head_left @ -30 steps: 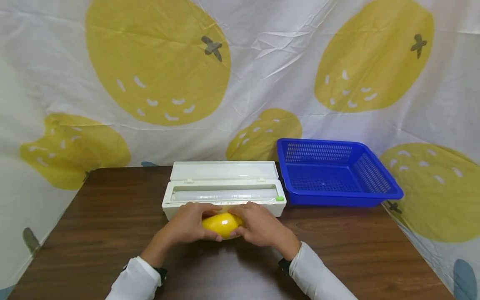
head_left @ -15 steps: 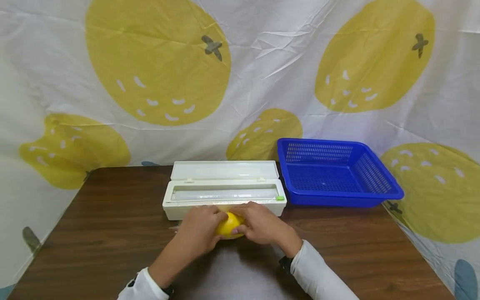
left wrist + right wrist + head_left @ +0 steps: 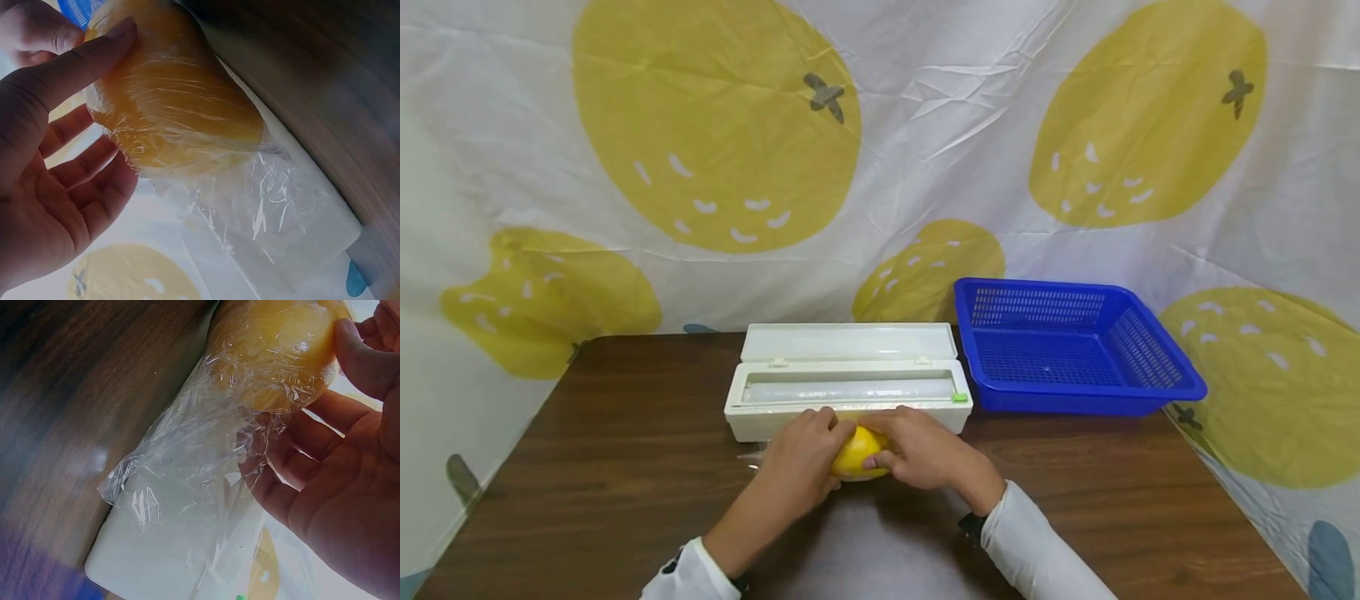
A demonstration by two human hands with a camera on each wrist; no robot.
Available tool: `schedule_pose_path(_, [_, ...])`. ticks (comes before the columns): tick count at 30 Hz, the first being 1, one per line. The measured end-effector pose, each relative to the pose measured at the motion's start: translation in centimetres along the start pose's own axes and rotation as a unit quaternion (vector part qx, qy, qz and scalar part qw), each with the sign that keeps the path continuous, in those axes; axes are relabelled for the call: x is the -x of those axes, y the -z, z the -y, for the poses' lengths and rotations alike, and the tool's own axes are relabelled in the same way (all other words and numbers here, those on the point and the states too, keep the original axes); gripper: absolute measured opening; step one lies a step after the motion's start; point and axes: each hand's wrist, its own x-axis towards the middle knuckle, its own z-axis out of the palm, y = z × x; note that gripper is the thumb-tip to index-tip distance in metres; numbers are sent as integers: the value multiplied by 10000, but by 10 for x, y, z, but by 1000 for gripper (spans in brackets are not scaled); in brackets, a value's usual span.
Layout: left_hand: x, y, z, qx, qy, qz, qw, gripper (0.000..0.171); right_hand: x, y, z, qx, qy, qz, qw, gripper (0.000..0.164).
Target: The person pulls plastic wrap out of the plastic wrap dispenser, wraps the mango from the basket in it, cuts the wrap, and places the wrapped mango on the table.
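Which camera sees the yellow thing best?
Left wrist view: the yellow thing looks biggest there, wrapped in clear film. The head view shows it small, partly covered; the right wrist view cuts more of it off on top.

Showing a smooth, glossy surface on the yellow object (image 3: 859,454). Displaying clear film (image 3: 194,440) around it: thin transparent plastic, shiny, heavily wrinkled, catching sharp highlights along the creases. Presenting smooth white plastic with a low sheen on the long box (image 3: 760,423). Reflecting pale streaks from the glossy film roll (image 3: 850,389) inside. Exhibiting moulded blue plastic on the basket (image 3: 1078,400), slightly shiny at the rim, perforated through walls and floor. Displaying dark wood grain on the table (image 3: 625,450), smooth and softly reflective. Showing thin, creased cloth on the printed backdrop (image 3: 925,125); presenting matt white cloth on the sleeves (image 3: 1045,546).
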Motion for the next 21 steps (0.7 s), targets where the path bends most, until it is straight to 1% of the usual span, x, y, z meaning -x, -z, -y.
schedule_pose_path(2, [0,-1,2,56,-14,-4,10000,61,-1,-1,0,-19,-14,-35,10000,39])
schedule_pose_path(6, [1,-3,5,168,30,-30,9998,56,-2,-2,1,-11,-67,-80,9999,42])
schedule_pose_path(11, [1,-2,7,197,-8,-59,9998,54,-1,-3,5,150,-271,-205,9993,44])
schedule_pose_path(15, [0,-1,10,212,-43,0,9998,52,1,-3,10,615,-244,-479,9967,42])
schedule_pose_path(18, [-1,0,13,298,-33,62,9995,50,2,-2,15,1174,-77,-862,9893,39])
schedule_pose_path(21, [-2,2,19,537,23,109,9985,49,1,1,20,1554,13,-1173,9809,37])
